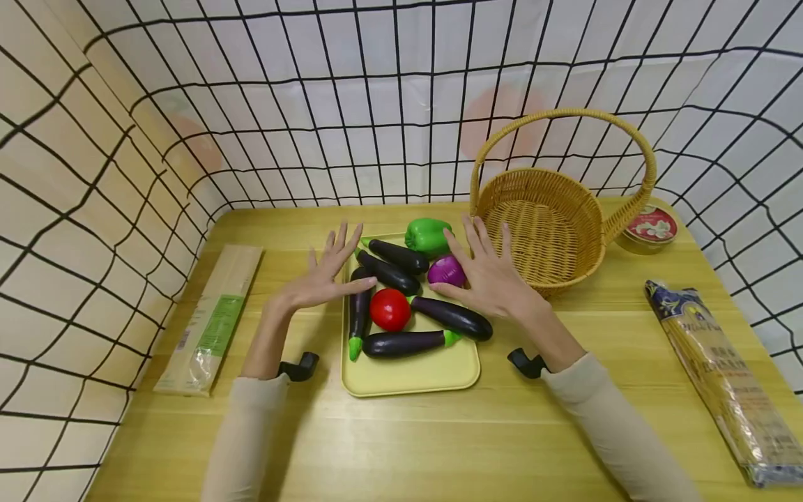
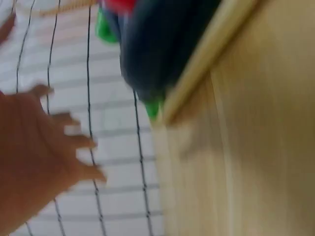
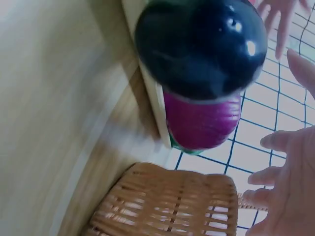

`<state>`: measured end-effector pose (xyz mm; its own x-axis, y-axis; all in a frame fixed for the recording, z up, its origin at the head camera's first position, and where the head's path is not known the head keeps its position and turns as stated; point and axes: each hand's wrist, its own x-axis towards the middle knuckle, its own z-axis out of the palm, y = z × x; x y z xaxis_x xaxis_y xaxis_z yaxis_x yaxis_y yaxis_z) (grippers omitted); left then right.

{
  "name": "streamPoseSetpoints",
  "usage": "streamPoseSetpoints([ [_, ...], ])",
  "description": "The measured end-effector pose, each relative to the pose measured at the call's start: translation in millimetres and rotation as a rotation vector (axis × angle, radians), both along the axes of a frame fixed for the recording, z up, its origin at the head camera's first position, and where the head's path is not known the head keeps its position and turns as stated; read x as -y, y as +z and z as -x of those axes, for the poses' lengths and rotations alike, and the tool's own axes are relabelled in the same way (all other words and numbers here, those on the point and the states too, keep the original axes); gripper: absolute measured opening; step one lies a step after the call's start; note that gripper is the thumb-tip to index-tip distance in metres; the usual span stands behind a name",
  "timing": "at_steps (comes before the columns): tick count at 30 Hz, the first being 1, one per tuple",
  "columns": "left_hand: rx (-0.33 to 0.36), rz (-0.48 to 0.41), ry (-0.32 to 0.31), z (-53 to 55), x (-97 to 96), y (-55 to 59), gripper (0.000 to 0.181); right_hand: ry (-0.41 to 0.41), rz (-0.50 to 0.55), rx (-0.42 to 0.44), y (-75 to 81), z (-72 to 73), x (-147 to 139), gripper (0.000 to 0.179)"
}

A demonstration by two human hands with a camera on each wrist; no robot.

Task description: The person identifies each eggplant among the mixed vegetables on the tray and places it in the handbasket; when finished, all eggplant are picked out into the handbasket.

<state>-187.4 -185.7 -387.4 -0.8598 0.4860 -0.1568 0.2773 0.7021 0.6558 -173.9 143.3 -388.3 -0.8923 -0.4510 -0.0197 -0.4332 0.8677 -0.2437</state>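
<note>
Both hands hover over a yellow tray [image 1: 414, 380] with fingers spread and nothing held. The left hand [image 1: 323, 279] is above the tray's left edge, its thumb over an upright-lying eggplant [image 1: 360, 314]. Over the right side is the right hand [image 1: 486, 279], beside a purple onion [image 1: 447, 272]. Several dark eggplants lie in the tray around a red tomato [image 1: 390, 309]; one eggplant [image 1: 454, 317] pokes past the right rim. A green bell pepper [image 1: 428, 236] sits at the back. The right wrist view shows the onion [image 3: 202, 120] behind a large eggplant end [image 3: 202, 46].
A wicker basket [image 1: 533, 237] with a tall handle stands behind the right hand, a round tin [image 1: 649, 226] beside it. Packaged noodles [image 1: 210, 321] lie at the left, a longer pasta bag [image 1: 728, 376] at the right. Black netting [image 1: 401, 125] encloses the table.
</note>
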Motion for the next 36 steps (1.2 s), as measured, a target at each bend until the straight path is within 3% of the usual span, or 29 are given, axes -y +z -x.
streamPoseSetpoints([
  [4,0.119,-0.051,-0.092,5.6,25.8,-4.2,0.136,0.036,0.030,0.024,0.8,-3.6,-7,0.098],
  [8,0.158,0.002,-0.086,10.8,36.6,-15.1,0.154,0.085,0.083,0.047,1.7,-7.7,-13,0.097],
  [17,0.240,0.127,-0.052,12.8,44.3,-35.5,0.156,0.159,0.251,0.186,3.7,-18.6,-19,0.081],
  [25,0.230,0.153,-0.068,13.9,43.0,-37.2,0.155,0.265,0.462,0.210,-1.7,-28.5,-18,0.063],
  [36,0.223,0.208,-0.072,14.2,40.6,-39.1,0.152,0.262,0.446,0.205,-9.8,-38.1,-22,0.055],
])
